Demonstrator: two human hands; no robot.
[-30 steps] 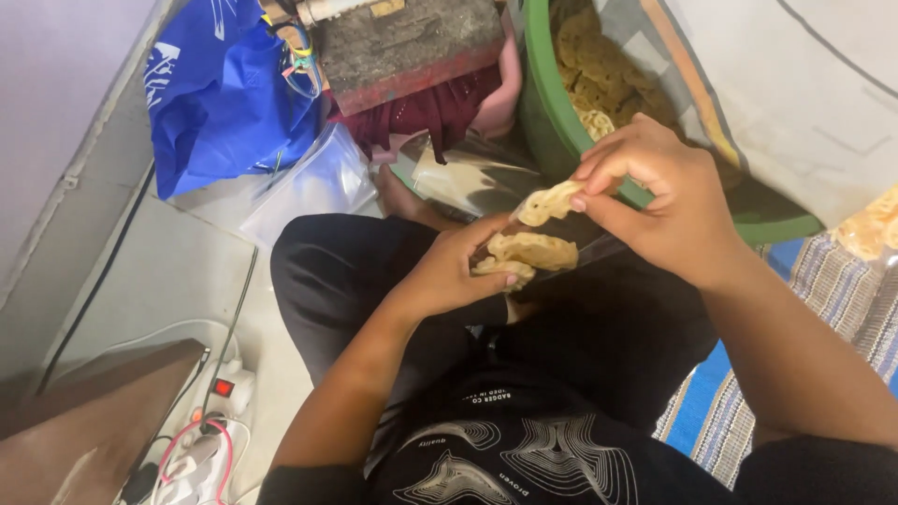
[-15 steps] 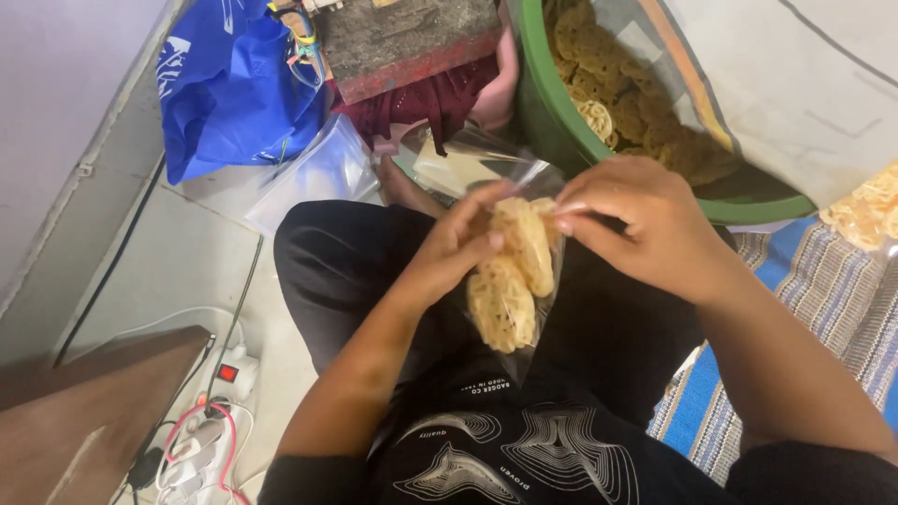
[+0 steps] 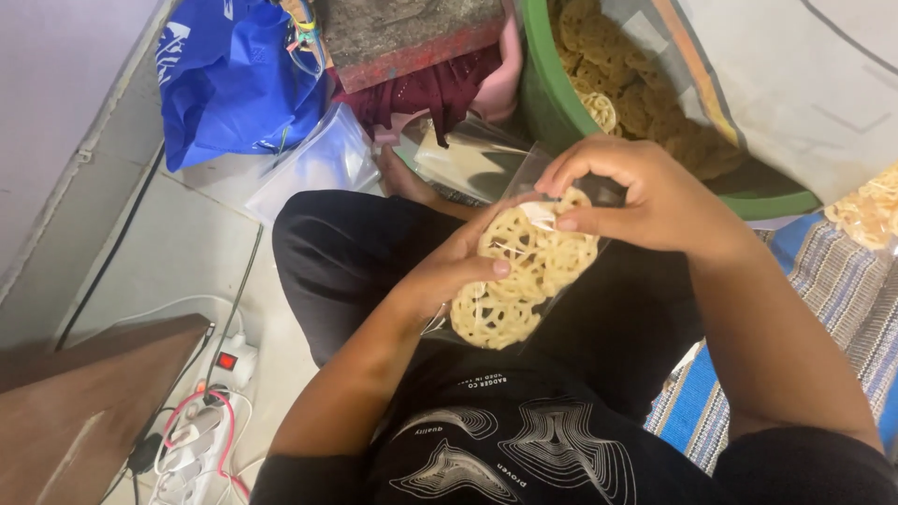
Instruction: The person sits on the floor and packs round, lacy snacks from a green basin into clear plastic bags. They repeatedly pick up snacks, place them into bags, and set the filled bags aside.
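At the far left I see a brown wooden board (image 3: 84, 411) on the floor, with a white power strip (image 3: 201, 425) and its cables beside it. Above that, a blue plastic bag (image 3: 229, 79) lies against the wall, next to a heap of clear plastic sheets (image 3: 313, 168).

Moving in, my left hand (image 3: 458, 266) is curled around a small clear bag (image 3: 524, 271) over my lap, thumb pressed against the front of it. Inside the bag sit lacy, pale yellow crackers (image 3: 524, 281), at least two stacked flat. I judge the filling partly done: some crackers are in, the mouth of the bag is still open, and no closing has been done.

My right hand (image 3: 645, 201) is at the bag's top edge, fingers pinched together on the upper cracker and the plastic rim, so both hands are clamped on the same bag and almost touch.

Further right, a green tub (image 3: 552, 103) holds many more crackers of a darker shade, so plenty seems left to pack. At the right edge another pile of pale crackers (image 3: 865, 210) lies near a striped blue mat (image 3: 823, 281).
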